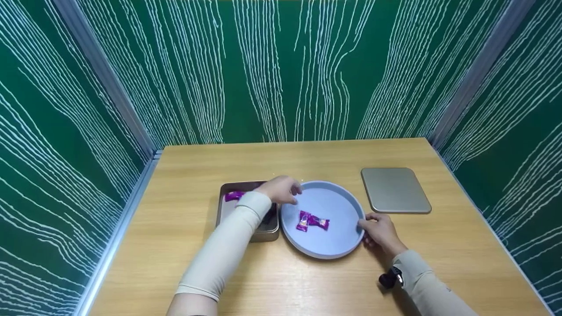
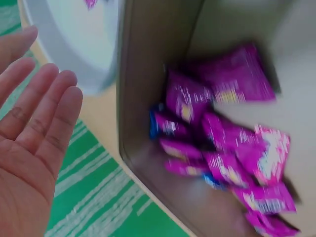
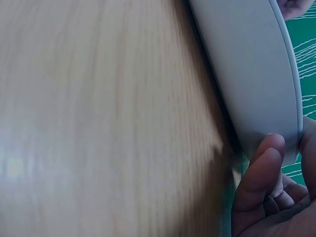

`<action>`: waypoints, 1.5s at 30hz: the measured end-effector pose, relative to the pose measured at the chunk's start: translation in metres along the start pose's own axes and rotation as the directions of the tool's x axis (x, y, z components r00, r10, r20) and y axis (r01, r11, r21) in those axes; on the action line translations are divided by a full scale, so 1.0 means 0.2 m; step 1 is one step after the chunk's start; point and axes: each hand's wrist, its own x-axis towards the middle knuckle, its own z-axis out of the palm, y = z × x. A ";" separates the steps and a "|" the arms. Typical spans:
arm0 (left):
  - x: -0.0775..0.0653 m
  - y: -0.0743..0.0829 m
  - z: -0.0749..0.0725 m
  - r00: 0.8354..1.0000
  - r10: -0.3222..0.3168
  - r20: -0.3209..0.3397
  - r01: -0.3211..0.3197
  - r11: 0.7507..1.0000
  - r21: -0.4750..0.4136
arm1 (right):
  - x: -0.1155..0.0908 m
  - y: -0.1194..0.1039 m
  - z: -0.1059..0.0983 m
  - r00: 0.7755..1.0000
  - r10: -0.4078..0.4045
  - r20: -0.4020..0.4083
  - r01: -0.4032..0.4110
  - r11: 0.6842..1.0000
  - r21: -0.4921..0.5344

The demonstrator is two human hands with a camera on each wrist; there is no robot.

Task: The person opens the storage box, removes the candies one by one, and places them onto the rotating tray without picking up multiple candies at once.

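Observation:
A round light-blue tray [image 1: 336,197] with a raised rim holds two purple-wrapped candies [image 1: 319,222] near its middle. My right hand [image 1: 381,231] pinches the tray's right rim, thumb above and fingers below; the right wrist view shows these fingers [image 3: 261,173] against the tray's side wall [image 3: 252,74]. My left hand [image 1: 281,189] hovers over the gap between the tray and a metal tin [image 1: 264,237]. Its fingers are extended and hold nothing in the left wrist view. Inside the tin lie several purple candies [image 2: 227,138], some with pink or blue on the wrappers.
A flat square metal lid [image 1: 395,190] lies on the wooden table [image 1: 307,285] to the right of the tray. Green panels [image 1: 307,87] with white streaks enclose the table at the back and sides. A dark device [image 1: 388,278] is worn on the right wrist.

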 end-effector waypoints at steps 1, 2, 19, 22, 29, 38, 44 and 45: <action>-0.01 -0.01 -0.02 1.000 -0.002 -0.006 0.002 1.000 -0.014 | 0.00 0.00 0.00 1.000 0.003 0.001 -0.003 1.000 0.002; -0.03 -0.02 -0.04 1.000 -0.004 -0.015 0.004 1.000 -0.027 | 0.00 0.00 -0.01 1.000 0.006 0.003 -0.006 1.000 0.004; -0.18 -0.24 -0.07 0.997 -0.066 -0.047 0.068 0.997 0.028 | -0.01 0.00 -0.01 1.000 -0.001 -0.011 0.001 1.000 0.016; -0.20 -0.26 -0.04 0.995 -0.095 -0.039 0.097 0.993 0.060 | -0.01 0.00 -0.01 1.000 0.006 -0.005 -0.006 1.000 0.016; -0.20 -0.32 0.04 0.993 -0.113 -0.019 0.114 0.989 0.094 | -0.01 0.00 -0.01 1.000 0.018 -0.008 -0.018 1.000 0.015; -0.18 -0.35 0.09 0.983 -0.182 -0.001 0.181 0.976 0.119 | -0.01 0.00 0.01 0.999 0.031 -0.010 -0.031 0.999 -0.004; -0.18 -0.33 0.10 0.981 -0.196 0.000 0.191 0.960 0.204 | -0.01 -0.01 0.01 1.000 0.025 -0.001 -0.025 1.000 -0.005; -0.18 -0.33 0.10 0.980 -0.201 0.000 0.196 0.957 0.214 | -0.01 -0.01 0.01 1.000 0.021 0.000 -0.021 1.000 -0.009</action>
